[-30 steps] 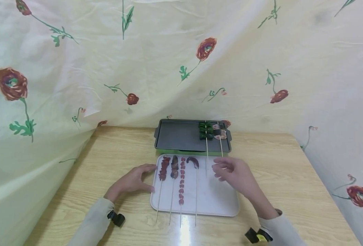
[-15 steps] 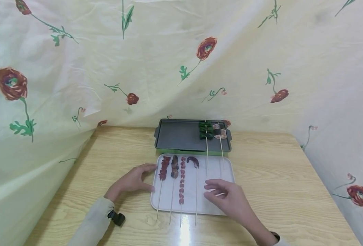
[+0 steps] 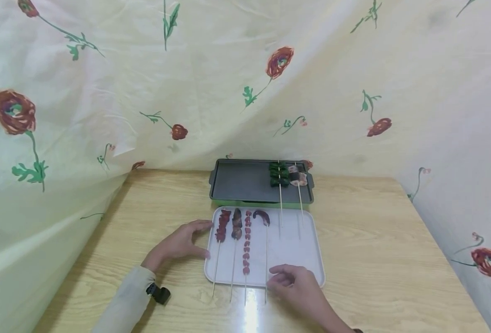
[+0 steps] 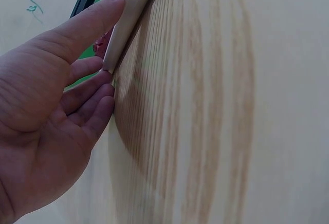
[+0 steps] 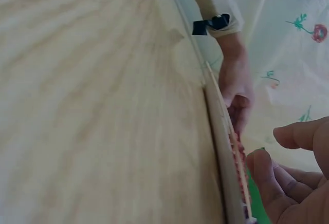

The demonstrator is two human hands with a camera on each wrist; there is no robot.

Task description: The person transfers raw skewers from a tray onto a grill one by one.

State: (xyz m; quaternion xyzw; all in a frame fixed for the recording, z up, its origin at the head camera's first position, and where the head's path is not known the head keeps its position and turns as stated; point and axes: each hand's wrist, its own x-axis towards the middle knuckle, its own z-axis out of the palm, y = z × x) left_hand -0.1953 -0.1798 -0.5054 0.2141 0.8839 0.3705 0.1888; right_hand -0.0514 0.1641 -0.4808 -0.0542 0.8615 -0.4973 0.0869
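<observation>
Here, the right hand, grip apart, is poised beside the curved skewer on the tray; pinching nearer its food should keep it level, the spread left hand steadying the tray.

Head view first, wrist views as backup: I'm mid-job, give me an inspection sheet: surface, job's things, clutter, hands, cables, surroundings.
Surface: woodgrain table; glare in front of the white tray.
Job's things: four skewers on the tray, sticks overhanging its near edge; green skewer and pale-and-dark skewer on the black griddle, sticks reaching over the tray.
Clutter: nothing seen.
Hands: left hand, fingers touching the tray's left edge; right hand beside the stick of the curved skewer, thumb apart from fingers, contact unclear.
Cables: nothing seen.
Surroundings: flowered cloth behind and at both sides.
</observation>
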